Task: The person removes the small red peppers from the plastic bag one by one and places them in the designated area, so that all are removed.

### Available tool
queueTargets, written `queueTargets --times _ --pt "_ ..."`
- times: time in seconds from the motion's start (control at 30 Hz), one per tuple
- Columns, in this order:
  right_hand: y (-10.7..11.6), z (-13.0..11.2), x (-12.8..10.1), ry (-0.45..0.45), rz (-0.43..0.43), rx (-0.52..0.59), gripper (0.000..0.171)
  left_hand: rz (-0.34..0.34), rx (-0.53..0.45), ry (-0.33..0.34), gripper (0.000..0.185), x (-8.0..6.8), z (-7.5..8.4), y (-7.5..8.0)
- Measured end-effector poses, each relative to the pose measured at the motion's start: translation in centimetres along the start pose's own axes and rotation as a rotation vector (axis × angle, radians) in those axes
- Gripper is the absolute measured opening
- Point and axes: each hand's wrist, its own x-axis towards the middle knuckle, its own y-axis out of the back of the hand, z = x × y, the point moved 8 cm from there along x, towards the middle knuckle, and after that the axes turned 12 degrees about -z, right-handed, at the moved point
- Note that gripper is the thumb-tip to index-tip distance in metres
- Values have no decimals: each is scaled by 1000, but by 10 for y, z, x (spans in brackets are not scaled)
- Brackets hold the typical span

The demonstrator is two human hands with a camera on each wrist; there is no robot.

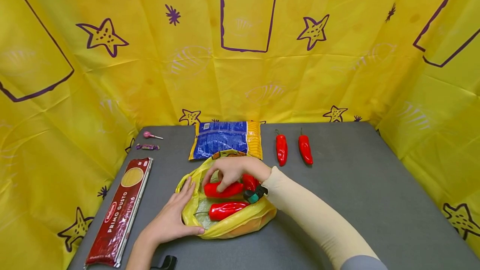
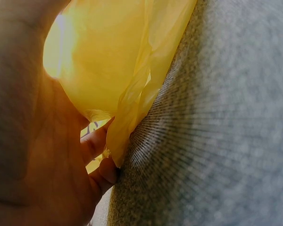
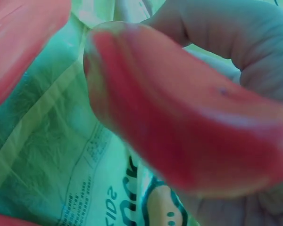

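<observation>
We see a yellow plastic bag (image 1: 232, 224) lying open on the grey desk (image 1: 375, 203), near the front edge and a little left of centre. Our right hand (image 1: 234, 170) reaches over the far side of the bag, its fingers curled round a red pepper (image 1: 223, 190) that it holds just above the bag's opening; the right wrist view shows the same pepper (image 3: 188, 136) close up, gripped between thumb and fingers, with the printed bag plastic behind it. A second red pepper (image 1: 226, 209) lies inside the bag, nearer to us than the held one, and a third red shape (image 1: 250, 181) shows just to the right of the held pepper, partly hidden by the wrist. Our left hand (image 1: 172, 218) rests on the left side of the bag with the fingers straight and spread, the thumb lying along the near rim; in the left wrist view the palm (image 2: 33, 155) presses against the yellow plastic where it meets the desk.

Farther back, two more red peppers (image 1: 293, 149) lie side by side on the desk, well apart from both hands. A blue and yellow packet (image 1: 226, 139) sits just beyond the bag. On the left lies a long red spaghetti pack (image 1: 121, 209), with a pink lollipop (image 1: 151, 136) and a small purple wrapped sweet (image 1: 148, 147) at the far left corner.
</observation>
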Motion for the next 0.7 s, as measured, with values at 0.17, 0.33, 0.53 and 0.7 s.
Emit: queueTargets --times 0.17,0.33,0.53,0.7 --pt "7 -6 -11 45 55 -22 46 -5 0 4 130 -1 1 1" --pt "14 -10 -25 96 130 -25 50 -11 -6 18 129 -1 0 0" --pt "21 -11 -48 165 222 -52 50 -13 4 16 130 0 -1 1" --pt "27 -12 -69 229 316 -76 50 -10 14 16 132 1 -1 0"
